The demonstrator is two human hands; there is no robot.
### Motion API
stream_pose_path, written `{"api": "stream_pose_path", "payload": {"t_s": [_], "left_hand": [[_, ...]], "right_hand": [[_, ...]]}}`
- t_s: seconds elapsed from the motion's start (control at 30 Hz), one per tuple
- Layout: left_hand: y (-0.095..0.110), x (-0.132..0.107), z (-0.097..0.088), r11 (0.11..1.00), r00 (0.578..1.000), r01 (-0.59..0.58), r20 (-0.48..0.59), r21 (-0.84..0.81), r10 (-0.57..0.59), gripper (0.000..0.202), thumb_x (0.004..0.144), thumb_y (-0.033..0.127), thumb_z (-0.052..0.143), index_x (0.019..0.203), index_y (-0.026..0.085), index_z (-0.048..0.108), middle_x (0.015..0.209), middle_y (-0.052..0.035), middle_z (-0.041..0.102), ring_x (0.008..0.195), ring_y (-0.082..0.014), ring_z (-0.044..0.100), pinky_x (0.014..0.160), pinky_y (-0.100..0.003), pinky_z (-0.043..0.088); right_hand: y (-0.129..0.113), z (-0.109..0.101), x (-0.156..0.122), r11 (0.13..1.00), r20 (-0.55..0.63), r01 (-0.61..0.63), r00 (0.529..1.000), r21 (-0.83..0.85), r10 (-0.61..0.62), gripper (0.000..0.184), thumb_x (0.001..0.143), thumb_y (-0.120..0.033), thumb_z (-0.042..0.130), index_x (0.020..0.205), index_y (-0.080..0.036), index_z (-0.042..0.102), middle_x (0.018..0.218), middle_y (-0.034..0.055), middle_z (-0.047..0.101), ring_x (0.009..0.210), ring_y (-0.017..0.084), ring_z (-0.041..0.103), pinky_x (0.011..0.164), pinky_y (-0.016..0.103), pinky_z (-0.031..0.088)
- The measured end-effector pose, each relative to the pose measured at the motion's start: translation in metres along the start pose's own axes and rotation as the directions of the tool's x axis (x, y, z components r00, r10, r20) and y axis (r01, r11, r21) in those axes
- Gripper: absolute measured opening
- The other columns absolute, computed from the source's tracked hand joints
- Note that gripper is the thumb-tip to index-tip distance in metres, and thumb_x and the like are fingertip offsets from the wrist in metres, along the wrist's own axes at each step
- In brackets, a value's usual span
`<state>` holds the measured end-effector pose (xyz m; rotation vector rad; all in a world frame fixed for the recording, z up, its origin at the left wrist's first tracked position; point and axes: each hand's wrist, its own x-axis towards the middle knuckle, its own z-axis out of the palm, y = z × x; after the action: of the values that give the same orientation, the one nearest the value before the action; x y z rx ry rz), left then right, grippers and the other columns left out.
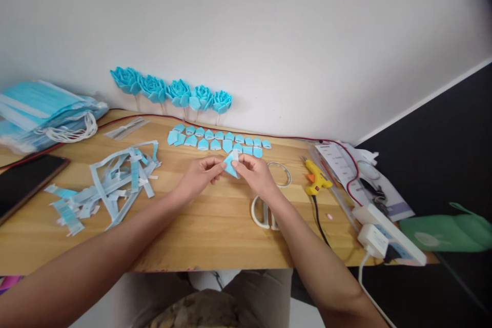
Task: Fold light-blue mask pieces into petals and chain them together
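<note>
Between my two hands, above the middle of the table, is a small folded blue fabric piece [230, 165] with a white strip at its top. My left hand [205, 171] pinches its left edge, and my right hand [251, 170] pinches the right side. Just beyond lie two rows of folded blue petals [216, 145]. Scissors [261, 212] with white handles lie partly under my right forearm. A roll of tape [285, 174] rests beside my right wrist, partly hidden by it.
Blue fabric roses [179, 93] on sticks lean against the wall. Offcut strips [115, 184], a phone [31, 179] and bagged face masks [42, 107] are at left. On the right are a yellow glue gun [318, 177], its cord, a power strip [400, 246] and a green pouch [446, 233].
</note>
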<state>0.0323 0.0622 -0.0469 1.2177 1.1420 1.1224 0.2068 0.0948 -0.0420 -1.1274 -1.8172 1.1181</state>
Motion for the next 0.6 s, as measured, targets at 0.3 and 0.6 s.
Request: {"api": "stream_pose_path", "payload": {"t_s": [0.3,0.6], "left_hand": [[0.0021,-0.0024,0.0016,0.988,0.998,-0.037,0.046,0.147,0.031,0.033,0.074,0.045,0.062,0.06,0.016,0.057,0.053,0.0043,0.044,0.05,-0.0078,0.035,0.049,-0.022,0.026],[0.0051,-0.0009,-0.0008,0.991,0.998,-0.05,-0.018,0.122,0.053,0.033,0.074,0.045,0.062,0.059,0.016,0.055,0.055,0.0029,0.05,0.052,-0.0091,0.04,0.052,-0.022,0.033]], "right_hand": [[-0.0001,0.003,-0.0016,0.994,0.025,-0.015,1.0,0.11,0.012,0.029,0.077,-0.047,0.065,0.075,-0.019,0.055,0.066,-0.0034,0.052,0.059,0.01,0.046,0.055,0.022,0.035],[-0.0054,-0.0023,-0.0012,0.994,0.024,-0.004,1.0,0.114,0.001,0.045,0.09,-0.056,0.041,0.071,-0.018,0.057,0.073,0.0028,0.058,0.073,0.016,0.055,0.072,0.028,0.046]]}}
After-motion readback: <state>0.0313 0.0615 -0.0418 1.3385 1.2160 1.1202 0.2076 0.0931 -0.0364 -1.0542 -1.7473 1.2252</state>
